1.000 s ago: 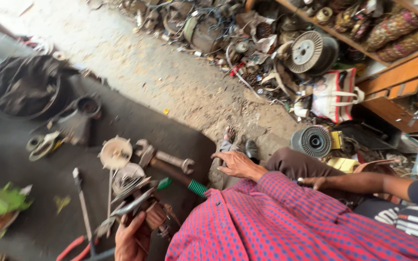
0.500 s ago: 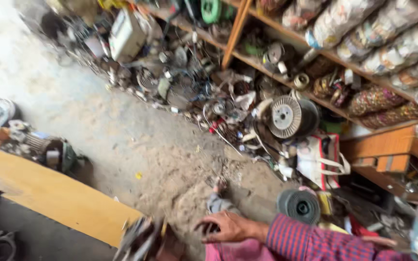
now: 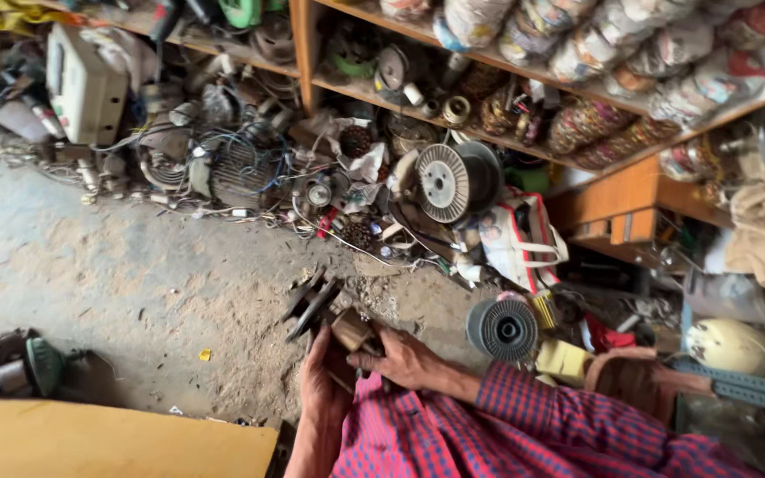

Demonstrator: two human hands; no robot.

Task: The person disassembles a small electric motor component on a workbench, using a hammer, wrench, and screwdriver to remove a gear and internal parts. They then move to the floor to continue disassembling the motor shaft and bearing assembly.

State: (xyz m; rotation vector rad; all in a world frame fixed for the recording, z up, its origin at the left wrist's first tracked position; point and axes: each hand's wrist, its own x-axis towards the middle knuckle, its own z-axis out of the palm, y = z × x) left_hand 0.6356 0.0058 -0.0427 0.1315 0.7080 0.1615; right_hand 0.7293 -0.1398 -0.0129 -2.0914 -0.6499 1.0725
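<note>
We hold a small dark metal motor part (image 3: pixel 325 317) low in the centre of the view, above the dusty concrete floor (image 3: pixel 117 274). Our left hand (image 3: pixel 322 389) grips it from below, fingers closed around its base. Our right hand (image 3: pixel 405 358) clasps it from the right, fingers curled on its brown block. Just right lies a grey wire spool (image 3: pixel 502 327); beyond, a larger spool (image 3: pixel 449 181) leans against the wooden shelving (image 3: pixel 303 44).

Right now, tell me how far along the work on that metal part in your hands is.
Done: nothing shows as finished. In hand: left hand supports the dark finned metal part from below while right hand grips its brown block. Left: cannot tell; part remains assembled, held above dusty floor.
</note>
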